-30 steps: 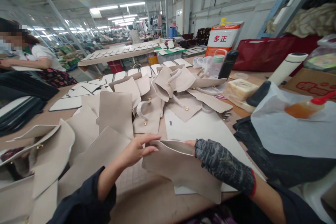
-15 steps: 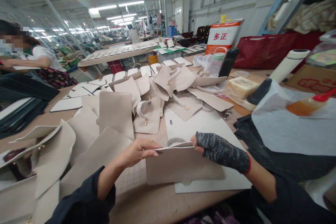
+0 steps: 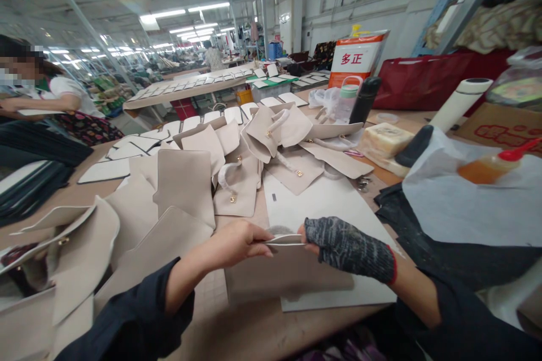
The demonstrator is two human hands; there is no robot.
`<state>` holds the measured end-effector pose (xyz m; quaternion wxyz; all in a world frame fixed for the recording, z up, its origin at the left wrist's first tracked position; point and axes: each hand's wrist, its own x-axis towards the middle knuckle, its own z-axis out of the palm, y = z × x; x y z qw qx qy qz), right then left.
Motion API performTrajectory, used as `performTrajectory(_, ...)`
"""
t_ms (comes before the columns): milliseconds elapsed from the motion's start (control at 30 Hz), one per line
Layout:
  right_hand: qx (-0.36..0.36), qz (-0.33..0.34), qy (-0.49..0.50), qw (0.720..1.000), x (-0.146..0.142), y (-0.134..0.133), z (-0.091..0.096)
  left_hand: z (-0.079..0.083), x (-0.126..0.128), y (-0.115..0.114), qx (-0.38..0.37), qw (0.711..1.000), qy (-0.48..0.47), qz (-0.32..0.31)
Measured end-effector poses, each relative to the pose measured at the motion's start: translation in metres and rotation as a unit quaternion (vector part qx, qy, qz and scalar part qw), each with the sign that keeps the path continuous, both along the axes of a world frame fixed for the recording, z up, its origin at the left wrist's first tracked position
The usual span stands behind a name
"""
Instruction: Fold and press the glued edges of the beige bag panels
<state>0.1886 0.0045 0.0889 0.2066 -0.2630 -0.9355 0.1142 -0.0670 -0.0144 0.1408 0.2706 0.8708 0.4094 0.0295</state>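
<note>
Between my hands is a beige leather bag panel (image 3: 288,273), its upper edge parted into two layers and its body hanging toward me. My bare left hand (image 3: 239,243) pinches that edge from the left, thumb below and fingers above. From the right, my right hand (image 3: 347,248), in a dark grey fingerless knit glove with a red cuff, grips the same edge. A wrapped handle shows only in part behind the edge. Under the panel lies a white board (image 3: 326,208). Just beyond is a beige bag piece with a wrapped handle (image 3: 228,175) and gold fittings.
Beige bag panels (image 3: 186,186) are heaped left and ahead. White dark-edged pieces (image 3: 105,169) lie farther left. To the right are white paper (image 3: 466,208), a glue bottle (image 3: 486,169), a wrapped block (image 3: 387,140) and a thermos (image 3: 461,104). A co-worker (image 3: 59,90) is at the left.
My left hand has shifted right along the panel's edge, and my right hand slightly left, so they are closer together. The panel has moved a little left, and its layers are parted more.
</note>
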Motion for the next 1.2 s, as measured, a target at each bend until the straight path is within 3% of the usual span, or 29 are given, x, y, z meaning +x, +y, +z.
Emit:
performTrajectory(267, 0.001, -0.022, -0.002, 1.0, -0.008, 0.0, -0.004, -0.017, 0.002, 0.004, 0.002, 1.0, -0.001, 0.004)
performTrajectory(433, -0.113, -0.067, 0.088, 0.987, 0.002, -0.001, -0.003, -0.022, -0.005, 0.004, 0.008, 1.0, 0.013, 0.003)
performTrajectory(500, -0.083, -0.061, 0.078, 0.992, 0.007, -0.002, -0.005, -0.024, -0.007, 0.004, 0.016, 1.0, 0.016, -0.003)
performTrajectory(567, 0.0, -0.046, 0.04, 0.998, 0.011, -0.003, -0.01, -0.025, -0.009, 0.005, 0.029, 0.999, 0.018, -0.017)
performTrajectory(700, 0.116, -0.103, -0.044, 0.987, 0.012, -0.006, -0.023, -0.027, -0.007, 0.004, 0.068, 0.996, 0.037, -0.04)
performTrajectory(900, 0.118, -0.088, -0.056, 0.987, 0.01, -0.005, -0.026, -0.037, 0.022, -0.002, 0.134, 0.987, 0.085, -0.04)
performTrajectory(1000, 0.102, -0.084, -0.031, 0.991, 0.013, -0.002, -0.028, -0.043, 0.037, -0.001, 0.149, 0.986, 0.061, -0.033)
performTrajectory(1200, 0.102, -0.074, 0.029, 0.992, 0.014, 0.002, -0.033, -0.046, 0.044, 0.005, 0.113, 0.993, 0.028, 0.012)
